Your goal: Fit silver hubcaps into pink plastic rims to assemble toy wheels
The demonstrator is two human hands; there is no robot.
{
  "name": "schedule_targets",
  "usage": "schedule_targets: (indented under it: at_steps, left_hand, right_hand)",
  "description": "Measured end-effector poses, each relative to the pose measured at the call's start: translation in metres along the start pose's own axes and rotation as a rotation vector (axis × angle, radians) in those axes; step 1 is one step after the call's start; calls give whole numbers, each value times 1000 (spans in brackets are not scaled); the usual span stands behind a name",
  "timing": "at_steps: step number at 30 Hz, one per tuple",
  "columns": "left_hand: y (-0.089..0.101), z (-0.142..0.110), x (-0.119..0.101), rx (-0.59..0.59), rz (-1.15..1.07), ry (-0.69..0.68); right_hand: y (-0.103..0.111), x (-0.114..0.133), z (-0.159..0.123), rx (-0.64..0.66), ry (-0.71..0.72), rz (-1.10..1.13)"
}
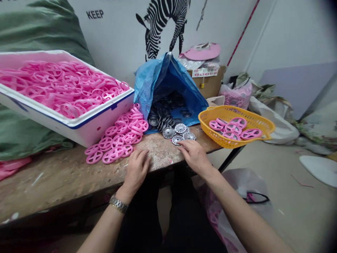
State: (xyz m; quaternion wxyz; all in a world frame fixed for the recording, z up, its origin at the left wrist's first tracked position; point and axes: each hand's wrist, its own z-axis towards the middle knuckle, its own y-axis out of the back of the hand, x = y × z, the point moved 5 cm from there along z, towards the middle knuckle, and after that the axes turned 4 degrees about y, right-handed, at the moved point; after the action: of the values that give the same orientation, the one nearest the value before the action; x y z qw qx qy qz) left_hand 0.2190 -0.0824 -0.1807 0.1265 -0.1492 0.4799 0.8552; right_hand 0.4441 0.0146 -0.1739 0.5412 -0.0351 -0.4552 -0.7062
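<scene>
My left hand (135,167) rests at the front edge of the table, fingers loosely bent and thumb apart, with nothing visible in it. Close by on its left lies a pile of pink spoked plastic wheels (117,141). My right hand (196,157) reaches over the table, its fingertips at a silver wheel cover (177,140) that lies flat. Its thumb is apart from the fingers, and no grip on the cover shows. More silver wheel covers (180,128) lie just behind, spilling from the mouth of a blue plastic bag (154,75).
A white foam box (86,131) full of pink wheels stands at the left. At the right table edge, a yellow basket (237,142) holds several pink wheels. Behind it is a cardboard box (207,86). A clear plastic bag (237,182) stands on the floor below.
</scene>
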Motion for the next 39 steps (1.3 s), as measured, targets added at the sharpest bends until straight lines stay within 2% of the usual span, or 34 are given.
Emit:
schedule_targets:
  at_steps: [4, 13, 20, 24, 30, 35, 39]
  left_hand:
    - [-4, 0, 2, 29, 68, -23]
    - [-8, 1, 9, 41, 73, 59]
    - [-5, -3, 6, 7, -3, 55]
    - [-3, -7, 5, -53, -43, 20]
    - [-5, -11, 6, -94, -95, -14]
    - [8, 12, 9, -121, -14, -16]
    - [15, 55, 21, 46, 294, 45]
  right_hand:
    - [-7, -5, 12, 77, 14, -86]
    - [-17, -32, 35, 239, -54, -269]
    - [-29, -29, 41, 283, -85, -456]
    - [-35, -27, 44, 318, -123, -558]
    - [-41, -30, 52, 448, -244, -522]
    - [-39, -28, 50, 401, -292, -507]
    - [-37, -28, 39, 286, -287, -435]
